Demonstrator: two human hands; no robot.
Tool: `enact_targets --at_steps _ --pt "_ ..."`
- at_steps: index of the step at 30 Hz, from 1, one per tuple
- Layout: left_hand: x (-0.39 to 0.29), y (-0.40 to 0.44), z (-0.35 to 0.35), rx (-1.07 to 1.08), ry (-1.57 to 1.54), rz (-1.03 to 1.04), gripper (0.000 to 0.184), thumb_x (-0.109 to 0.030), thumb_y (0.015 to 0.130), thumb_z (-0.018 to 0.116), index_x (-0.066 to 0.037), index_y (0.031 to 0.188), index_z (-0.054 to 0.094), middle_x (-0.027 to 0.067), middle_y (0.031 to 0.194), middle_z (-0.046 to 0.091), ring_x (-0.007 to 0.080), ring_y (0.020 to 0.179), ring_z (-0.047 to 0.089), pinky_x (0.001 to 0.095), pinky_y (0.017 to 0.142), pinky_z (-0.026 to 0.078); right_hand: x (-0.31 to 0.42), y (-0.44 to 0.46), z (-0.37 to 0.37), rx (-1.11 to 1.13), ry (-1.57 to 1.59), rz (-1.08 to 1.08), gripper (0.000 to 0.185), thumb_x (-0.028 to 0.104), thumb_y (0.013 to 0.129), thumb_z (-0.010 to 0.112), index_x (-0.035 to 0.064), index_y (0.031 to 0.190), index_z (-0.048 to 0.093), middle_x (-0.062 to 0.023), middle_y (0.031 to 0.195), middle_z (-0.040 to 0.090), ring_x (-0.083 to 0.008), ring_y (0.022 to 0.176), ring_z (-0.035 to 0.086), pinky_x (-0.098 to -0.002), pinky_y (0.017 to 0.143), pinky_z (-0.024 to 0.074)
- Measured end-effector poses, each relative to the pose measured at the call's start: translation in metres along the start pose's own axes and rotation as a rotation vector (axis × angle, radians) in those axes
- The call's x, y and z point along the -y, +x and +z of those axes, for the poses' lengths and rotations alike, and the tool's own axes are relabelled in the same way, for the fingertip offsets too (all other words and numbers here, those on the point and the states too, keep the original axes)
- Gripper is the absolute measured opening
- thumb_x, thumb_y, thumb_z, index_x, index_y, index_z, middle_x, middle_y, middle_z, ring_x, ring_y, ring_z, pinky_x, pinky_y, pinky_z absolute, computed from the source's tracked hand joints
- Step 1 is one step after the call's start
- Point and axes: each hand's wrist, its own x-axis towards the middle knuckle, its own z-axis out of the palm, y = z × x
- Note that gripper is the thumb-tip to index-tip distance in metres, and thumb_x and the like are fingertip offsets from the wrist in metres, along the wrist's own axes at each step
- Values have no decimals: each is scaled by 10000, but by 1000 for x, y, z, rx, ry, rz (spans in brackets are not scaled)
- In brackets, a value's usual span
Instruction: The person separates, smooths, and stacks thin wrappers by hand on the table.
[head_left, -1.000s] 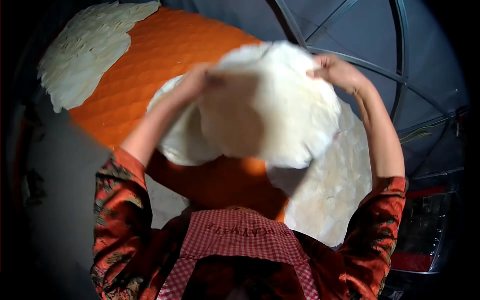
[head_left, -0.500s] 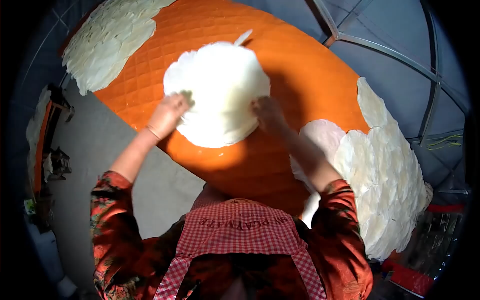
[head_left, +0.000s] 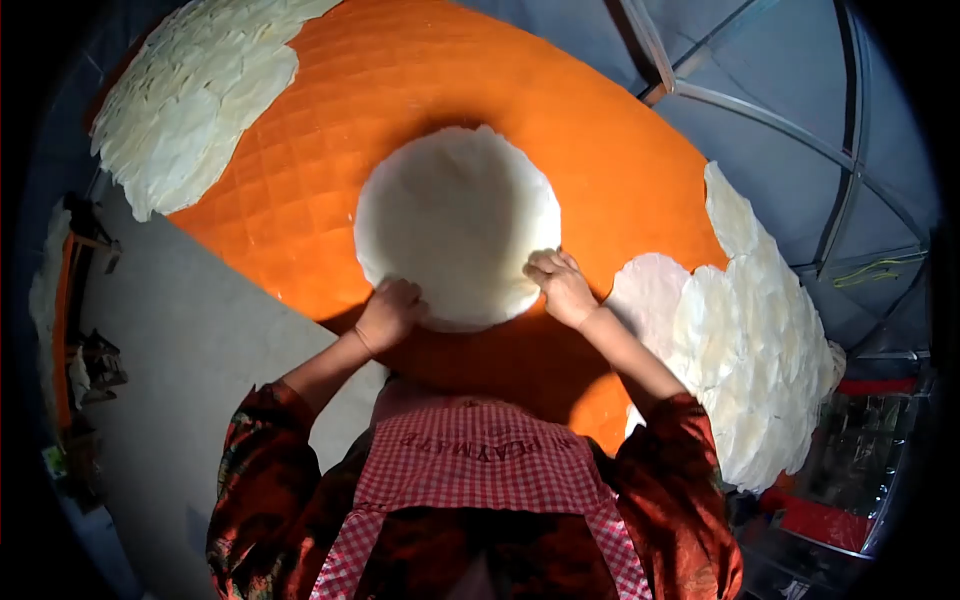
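A round, pale, thin sheet [head_left: 455,220] lies on the orange quilted cover [head_left: 620,170] in front of me, partly in shadow. My left hand [head_left: 393,312] is closed on its lower left edge, fingers curled. On its lower right edge my right hand [head_left: 560,285] pinches the rim between thumb and fingers. Whether the sheet is one layer or several cannot be made out.
Overlapping pale sheets [head_left: 755,360] cover the right end of the orange surface. More sheets [head_left: 195,100] spread over the far left end. A metal frame [head_left: 765,118] stands behind at the right. Grey floor [head_left: 200,330] shows at the left, with a dark rack beyond.
The sheet was first held up in the air, blurred, near other pale sheets at the right. Now it lies flat on the orange cover, with both hands lower, at its near edge.
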Motion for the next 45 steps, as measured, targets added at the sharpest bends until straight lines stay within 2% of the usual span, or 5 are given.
enact_targets --at_steps 10,13,22,42,45 --pt "41 27 -41 -61 -90 -95 132 -140 779 625 -38 853 585 179 922 538 367 884 543 463 838 437 104 46 104 -71 -244 68 702 493 758 664 168 1352 478 -130 1461 358 -318 1375 300 -602 1040 260" --pt "81 72 -47 -420 -46 -512 292 -144 811 648 7 1056 599 237 1107 542 413 1027 525 484 955 399 114 52 85 -14 -81 129 609 474 819 612 172 1338 509 -113 1461 373 -312 1366 326 -572 1086 203" --pt "88 142 4 -84 238 1 303 -126 809 565 -43 1090 644 132 1334 518 280 1342 380 465 1129 260 52 85 62 50 750 381 337 146 824 655 92 1156 636 -141 1308 533 -290 1223 497 -390 982 407" --pt "125 178 39 79 -22 129 833 -470 654 735 11 1292 500 121 1407 444 267 1350 355 478 1120 251 -137 253 17 33 -572 355 98 23 765 535 33 760 632 -184 767 621 -347 728 633 -385 603 529" --pt "128 179 36 95 -14 121 767 -435 682 722 12 1269 513 130 1402 447 271 1339 369 485 1116 254 -166 247 -28 -796 630 577 145 -7 891 528 -16 750 560 -85 797 627 -172 716 586 -310 692 510"
